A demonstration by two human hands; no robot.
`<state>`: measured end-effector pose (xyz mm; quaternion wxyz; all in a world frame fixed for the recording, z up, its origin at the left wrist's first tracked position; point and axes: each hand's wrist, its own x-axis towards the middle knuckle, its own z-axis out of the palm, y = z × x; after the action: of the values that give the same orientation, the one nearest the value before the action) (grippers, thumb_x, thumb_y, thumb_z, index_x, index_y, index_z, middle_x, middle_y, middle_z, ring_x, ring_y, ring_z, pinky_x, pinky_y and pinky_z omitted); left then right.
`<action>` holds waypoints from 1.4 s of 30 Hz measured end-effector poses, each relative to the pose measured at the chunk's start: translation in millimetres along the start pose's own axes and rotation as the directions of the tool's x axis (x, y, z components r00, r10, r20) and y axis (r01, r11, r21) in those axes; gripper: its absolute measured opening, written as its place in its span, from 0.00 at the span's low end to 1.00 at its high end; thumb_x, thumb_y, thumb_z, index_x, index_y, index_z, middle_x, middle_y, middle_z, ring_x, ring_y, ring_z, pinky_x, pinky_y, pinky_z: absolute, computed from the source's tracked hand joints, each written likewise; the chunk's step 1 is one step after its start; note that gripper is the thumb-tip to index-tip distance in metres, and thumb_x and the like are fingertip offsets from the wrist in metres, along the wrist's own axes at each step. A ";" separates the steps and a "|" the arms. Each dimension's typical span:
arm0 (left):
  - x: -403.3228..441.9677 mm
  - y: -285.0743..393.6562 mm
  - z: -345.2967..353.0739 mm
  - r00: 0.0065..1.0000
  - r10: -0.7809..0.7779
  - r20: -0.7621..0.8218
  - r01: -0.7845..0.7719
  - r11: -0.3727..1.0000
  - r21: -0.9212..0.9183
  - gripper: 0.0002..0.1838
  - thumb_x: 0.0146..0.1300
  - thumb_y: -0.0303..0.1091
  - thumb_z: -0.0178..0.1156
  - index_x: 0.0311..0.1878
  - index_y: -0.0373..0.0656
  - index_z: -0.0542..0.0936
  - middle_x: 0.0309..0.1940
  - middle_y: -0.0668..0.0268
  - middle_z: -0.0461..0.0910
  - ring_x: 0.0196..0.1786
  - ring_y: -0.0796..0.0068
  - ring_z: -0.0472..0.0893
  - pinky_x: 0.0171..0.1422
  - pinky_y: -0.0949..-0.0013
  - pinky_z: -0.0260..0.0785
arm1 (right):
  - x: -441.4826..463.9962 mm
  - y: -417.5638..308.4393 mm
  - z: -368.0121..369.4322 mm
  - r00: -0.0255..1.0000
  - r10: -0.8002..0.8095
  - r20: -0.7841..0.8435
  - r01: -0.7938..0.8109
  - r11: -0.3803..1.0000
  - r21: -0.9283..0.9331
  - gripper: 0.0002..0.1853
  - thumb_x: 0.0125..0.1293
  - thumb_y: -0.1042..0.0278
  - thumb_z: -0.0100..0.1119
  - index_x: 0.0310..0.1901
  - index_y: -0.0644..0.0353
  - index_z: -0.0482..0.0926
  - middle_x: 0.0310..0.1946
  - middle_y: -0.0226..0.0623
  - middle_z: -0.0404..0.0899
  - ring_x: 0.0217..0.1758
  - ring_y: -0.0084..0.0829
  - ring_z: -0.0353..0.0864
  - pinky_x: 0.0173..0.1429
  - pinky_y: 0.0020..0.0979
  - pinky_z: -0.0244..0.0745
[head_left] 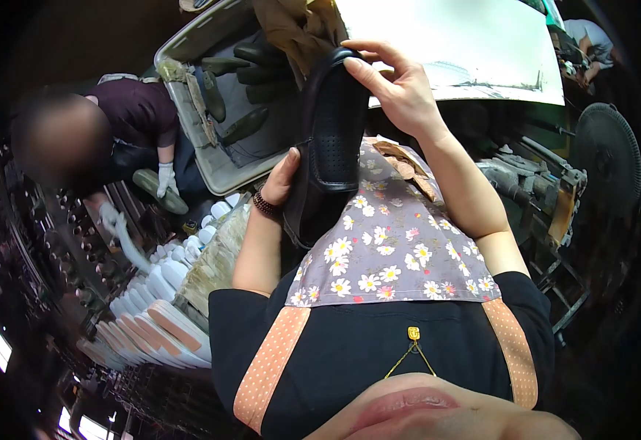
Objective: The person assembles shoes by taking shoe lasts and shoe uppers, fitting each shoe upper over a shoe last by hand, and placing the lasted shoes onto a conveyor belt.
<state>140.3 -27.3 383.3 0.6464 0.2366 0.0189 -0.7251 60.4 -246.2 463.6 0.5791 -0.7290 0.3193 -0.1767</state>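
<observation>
Fingers: The right hand pinches the far rim of a black shoe, thumb on the near face, fingers curled over the edge with only the shoe's thickness between. The left hand clamps the near side, thumb against the upper; its other fingers are hidden.
Shoe: At 12 o'clock, held aloft above the lap, tilted, its perforated panel facing the wearer.
Bin: A grey plastic bin at 11 o'clock holds dark green foot-shaped forms, with brown cloth at its 12 o'clock side.
Shop floor: White and tan foot-shaped pieces stand in rows at 8 o'clock; a bright white panel gleams at 1, and a round mesh fan stands between 2 and 3.
Co-worker: At 10 o'clock, a person in a dark top grips a green form in a white-gloved hand.
Arms: Both elbows are bent over a daisy-print apron; the right forearm slants toward 11 o'clock, the left, wearing a beaded bracelet, toward 1.
</observation>
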 end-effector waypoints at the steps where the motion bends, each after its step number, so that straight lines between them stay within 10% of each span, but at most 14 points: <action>1: -1.4 -3.2 -2.0 1.000 -0.001 0.003 0.002 0.999 -0.032 0.35 0.68 0.56 0.44 0.65 0.32 0.61 0.61 0.53 0.69 0.61 0.64 0.72 0.67 0.62 0.62 | -0.8 2.0 1.0 1.000 -0.004 0.010 0.003 1.000 0.012 0.14 0.64 0.63 0.60 0.50 0.53 0.80 0.32 0.28 0.78 0.26 0.12 0.71 0.28 0.16 0.65; 14: 19.6 -19.7 -18.2 0.996 0.084 0.027 -0.058 0.854 -0.516 0.32 0.69 0.53 0.43 0.65 0.36 0.60 0.57 0.52 0.71 0.54 0.63 0.77 0.55 0.61 0.75 | -19.9 14.8 28.5 0.978 0.031 0.209 -0.041 0.998 0.046 0.33 0.59 0.68 0.64 0.66 0.55 0.63 0.52 0.39 0.73 0.39 0.20 0.76 0.44 0.23 0.74; 17: -1.9 -17.2 -0.6 0.974 -0.097 -0.207 0.023 0.942 -0.334 0.27 0.64 0.53 0.51 0.56 0.41 0.71 0.30 0.56 0.78 0.26 0.68 0.78 0.30 0.69 0.72 | -30.3 23.2 41.4 0.954 0.044 0.296 -0.116 0.967 0.228 0.41 0.54 0.72 0.69 0.68 0.59 0.57 0.54 0.41 0.70 0.38 0.20 0.76 0.44 0.23 0.75; 22: 12.7 -30.4 -50.2 0.971 0.150 0.185 -0.033 0.854 -0.519 0.33 0.67 0.54 0.44 0.61 0.32 0.65 0.45 0.46 0.77 0.42 0.57 0.81 0.47 0.60 0.78 | -51.6 37.8 47.8 0.898 0.119 0.424 -0.143 0.989 0.024 0.44 0.53 0.73 0.69 0.69 0.57 0.54 0.54 0.44 0.69 0.41 0.24 0.77 0.46 0.25 0.76; 24: 35.4 -28.8 -85.1 0.950 0.285 0.131 -0.218 0.900 -0.377 0.31 0.67 0.51 0.43 0.60 0.30 0.64 0.46 0.48 0.76 0.43 0.58 0.80 0.48 0.62 0.76 | -61.4 57.5 52.9 0.886 -0.017 0.464 0.025 1.000 -0.012 0.39 0.53 0.75 0.67 0.65 0.63 0.58 0.49 0.42 0.71 0.47 0.23 0.74 0.50 0.23 0.72; 26: 46.3 -5.2 -65.3 0.960 0.268 -0.082 -0.278 0.948 -0.153 0.29 0.67 0.50 0.44 0.59 0.31 0.65 0.44 0.49 0.76 0.42 0.59 0.80 0.47 0.62 0.74 | -60.7 36.1 46.9 0.809 0.026 0.587 -0.178 0.963 0.203 0.36 0.55 0.71 0.65 0.64 0.65 0.59 0.49 0.42 0.72 0.54 0.30 0.73 0.59 0.32 0.69; 28: 58.9 11.0 -38.5 0.941 0.268 -0.207 -0.250 0.962 0.107 0.28 0.67 0.49 0.45 0.57 0.31 0.65 0.43 0.51 0.76 0.41 0.60 0.79 0.45 0.62 0.73 | -70.7 56.7 39.6 0.904 -0.149 0.401 0.118 0.988 0.101 0.30 0.54 0.63 0.66 0.56 0.70 0.67 0.44 0.43 0.77 0.48 0.26 0.75 0.54 0.28 0.71; 30: 70.4 12.1 -12.5 0.936 0.261 -0.237 -0.180 0.932 0.315 0.26 0.67 0.47 0.46 0.56 0.32 0.66 0.41 0.52 0.76 0.39 0.61 0.78 0.44 0.63 0.72 | -80.4 47.6 35.5 0.920 0.229 0.318 -0.208 0.973 -0.102 0.37 0.55 0.42 0.61 0.56 0.67 0.71 0.48 0.50 0.78 0.53 0.39 0.76 0.57 0.34 0.70; 34: 97.9 16.6 43.8 0.957 0.281 -0.070 -0.197 0.809 0.555 0.23 0.66 0.45 0.47 0.53 0.33 0.67 0.38 0.55 0.75 0.37 0.63 0.76 0.41 0.63 0.69 | -76.5 56.1 25.8 0.893 0.162 0.421 -0.153 0.987 -0.055 0.40 0.53 0.35 0.60 0.56 0.65 0.72 0.51 0.52 0.75 0.54 0.46 0.75 0.59 0.38 0.68; 40: 124.9 10.2 106.8 0.995 0.059 0.078 -0.097 0.650 0.754 0.18 0.66 0.41 0.50 0.49 0.34 0.69 0.34 0.60 0.74 0.34 0.67 0.74 0.36 0.65 0.65 | -95.3 79.3 14.7 0.911 0.412 0.028 -0.411 0.911 -0.031 0.21 0.54 0.61 0.58 0.44 0.69 0.75 0.38 0.53 0.80 0.42 0.44 0.80 0.46 0.40 0.73; 42: 127.4 -5.6 130.5 0.992 -0.046 0.115 -0.063 0.613 0.788 0.16 0.66 0.40 0.51 0.47 0.35 0.70 0.32 0.61 0.74 0.33 0.68 0.73 0.35 0.65 0.64 | -126.2 90.7 -3.4 0.961 0.228 -0.156 -0.230 0.973 0.010 0.17 0.57 0.63 0.56 0.42 0.68 0.77 0.35 0.52 0.80 0.40 0.41 0.80 0.42 0.38 0.74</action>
<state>86.7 -188.2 450.7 0.4797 0.4516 -0.3433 -0.6694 -58.0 -175.5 391.8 0.5657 -0.6736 0.4466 -0.1637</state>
